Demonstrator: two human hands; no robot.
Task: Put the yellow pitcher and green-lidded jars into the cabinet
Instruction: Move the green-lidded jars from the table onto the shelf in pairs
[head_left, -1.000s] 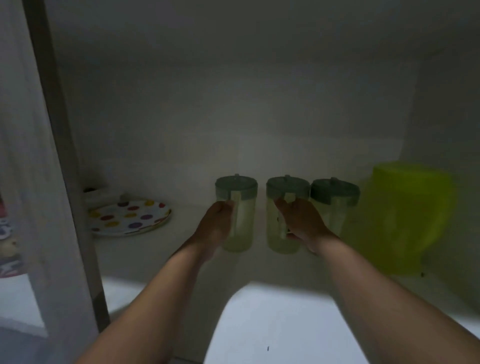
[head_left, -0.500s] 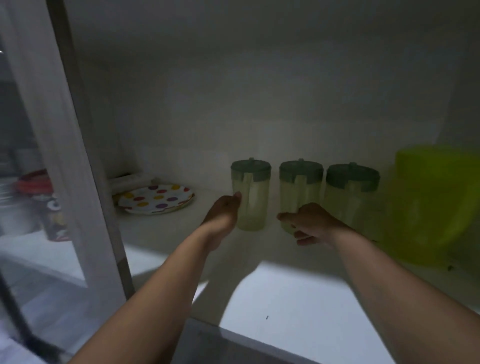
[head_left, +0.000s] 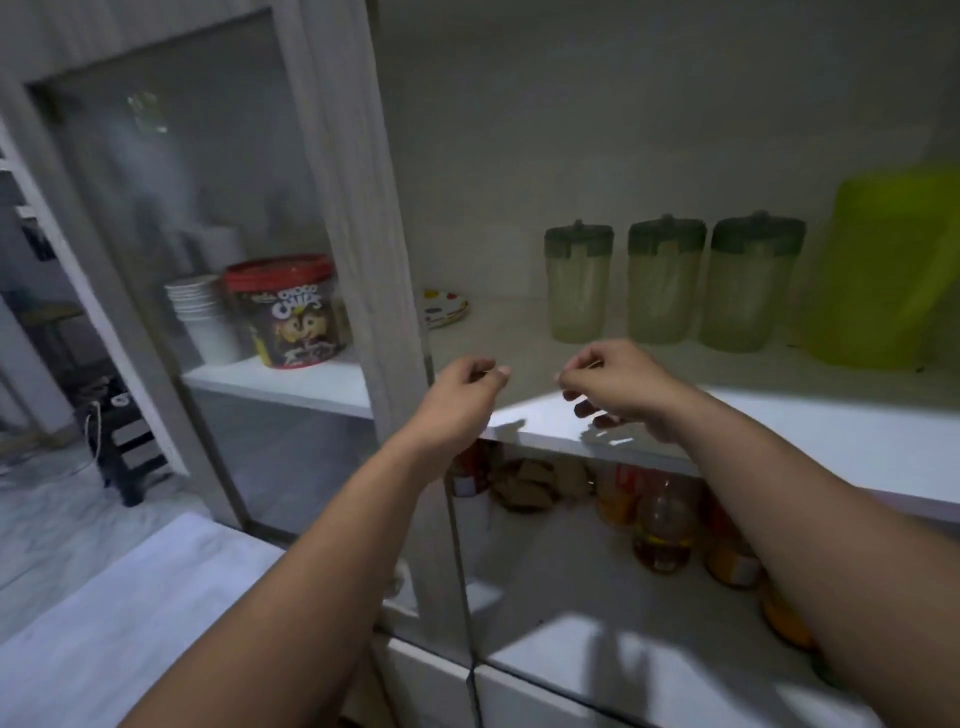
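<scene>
Both grips are empty: the left hand (head_left: 464, 391) and the right hand (head_left: 613, 387) hang loosely curled, fingers half folded and holding nothing, above the front edge of the shelf (head_left: 810, 431). Taking that shelf as the landmark, the three green-lidded jars (head_left: 662, 283) stand upright in a row at its back, close together, with the yellow pitcher (head_left: 893, 270) just beside the rightmost jar. The task looks essentially done. A clean finish means drawing both arms straight out, clear of the jars and of the glass door (head_left: 218, 270) left of the shelf.
</scene>
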